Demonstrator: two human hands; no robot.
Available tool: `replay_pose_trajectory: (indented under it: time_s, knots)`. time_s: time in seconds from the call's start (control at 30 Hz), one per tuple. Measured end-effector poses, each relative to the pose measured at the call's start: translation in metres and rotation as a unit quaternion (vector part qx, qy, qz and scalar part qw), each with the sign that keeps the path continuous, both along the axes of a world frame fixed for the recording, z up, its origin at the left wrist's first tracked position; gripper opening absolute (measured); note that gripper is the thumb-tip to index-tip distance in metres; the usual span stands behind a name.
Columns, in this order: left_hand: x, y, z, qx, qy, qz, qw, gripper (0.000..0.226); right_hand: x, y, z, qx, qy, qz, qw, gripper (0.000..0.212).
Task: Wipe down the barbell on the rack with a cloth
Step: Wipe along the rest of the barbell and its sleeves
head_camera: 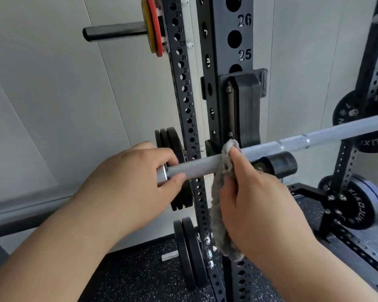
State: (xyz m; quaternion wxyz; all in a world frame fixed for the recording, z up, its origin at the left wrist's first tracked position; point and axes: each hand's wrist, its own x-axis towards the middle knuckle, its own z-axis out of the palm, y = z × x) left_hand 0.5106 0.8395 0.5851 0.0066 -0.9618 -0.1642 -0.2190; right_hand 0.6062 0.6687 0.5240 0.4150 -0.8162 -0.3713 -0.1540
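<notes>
**Cloth meeting the bar just beside the J-hook, open shaft running off to the right**

The barbell [196, 168] is lying across the rack, its long axis running from lower left up to upper right, with the shaft seated in the J-hook [248, 105]. The grey cloth [217, 214] is draping over the shaft just left of the J-hook, its loose tail hanging well below the bar.

The hands are working apart, one to each side of the bare stretch left of the J-hook. The right hand [258, 192] is pinching the cloth against the shaft, touching it next to the J-hook. The left hand [138, 179] is curling round the bar farther left, at the collar, apparently steadying it.

The coming stroke is probably turning on that axis: the cloth has to travel along the bar, not across it. Leftward, only the short span up to the left hand is available. Rightward, the J-hook is blocking the way at once; beyond it a long knurled length is running clear toward the frame edge.

Black plates [175, 144] are hanging left of the J-hook behind the left hand, and a black stub [279, 164] is sitting just below the bar, right of the J-hook, near the dangling cloth.
</notes>
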Motion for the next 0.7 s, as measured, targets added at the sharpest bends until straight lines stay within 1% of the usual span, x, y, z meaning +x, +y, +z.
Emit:
replay_pose_trajectory:
  time_s: [0.07,0.13,0.17,0.23,0.27,0.33,0.37,0.4,0.43,0.5,0.53,0.6,0.63,0.7]
  knots:
    - [0.009,-0.003,0.007,0.026,0.042,0.001,0.999,0.021,-0.002,0.001,0.002,-0.039,-0.003,-0.015,0.999,0.062]
    - [0.022,-0.008,0.016,0.079,0.102,-0.008,0.992,0.024,-0.010,0.008,0.006,-0.076,-0.019,0.020,0.997,0.068]
    - [0.027,-0.009,0.021,0.081,0.135,-0.016,0.987,0.023,-0.012,0.009,0.006,-0.084,-0.022,0.033,0.996,0.070]
    - [0.033,-0.011,0.032,0.001,0.190,-0.013,0.982,0.021,-0.012,0.009,0.005,-0.081,-0.020,0.028,0.996,0.069]
    - [0.032,-0.011,0.035,-0.035,0.197,-0.010,0.980,0.020,-0.009,0.007,0.005,-0.071,-0.018,0.018,0.997,0.068]
    - [0.029,-0.013,0.031,-0.038,0.170,-0.007,0.985,0.019,-0.004,0.002,0.002,-0.054,-0.019,-0.010,0.998,0.067]
    - [0.026,-0.015,0.022,-0.008,0.131,-0.003,0.991,0.018,-0.003,0.000,0.002,-0.050,-0.015,-0.027,0.998,0.066]
    - [0.025,-0.016,0.008,0.058,0.064,-0.003,0.996,0.016,-0.004,-0.002,0.002,-0.051,-0.010,-0.042,0.998,0.066]
    - [0.025,-0.017,-0.007,0.141,-0.018,-0.008,0.990,0.014,-0.005,-0.004,0.002,-0.055,-0.005,-0.055,0.997,0.066]
    - [0.025,-0.019,-0.037,0.255,-0.091,0.003,0.963,0.018,-0.007,-0.006,0.005,-0.072,0.006,-0.075,0.995,0.069]
    - [0.026,-0.019,-0.047,0.283,-0.120,0.003,0.952,0.022,-0.008,-0.007,0.007,-0.072,0.010,-0.080,0.994,0.070]
    - [0.027,-0.014,-0.055,0.291,-0.156,-0.014,0.944,0.027,-0.007,-0.004,0.007,-0.075,-0.006,-0.092,0.993,0.070]
    - [0.026,-0.014,-0.053,0.284,-0.157,-0.022,0.946,0.028,-0.004,0.000,0.008,-0.084,-0.017,-0.088,0.992,0.067]
    - [0.024,-0.014,-0.044,0.257,-0.128,-0.038,0.957,0.028,0.001,0.009,0.007,-0.071,-0.032,-0.042,0.996,0.058]
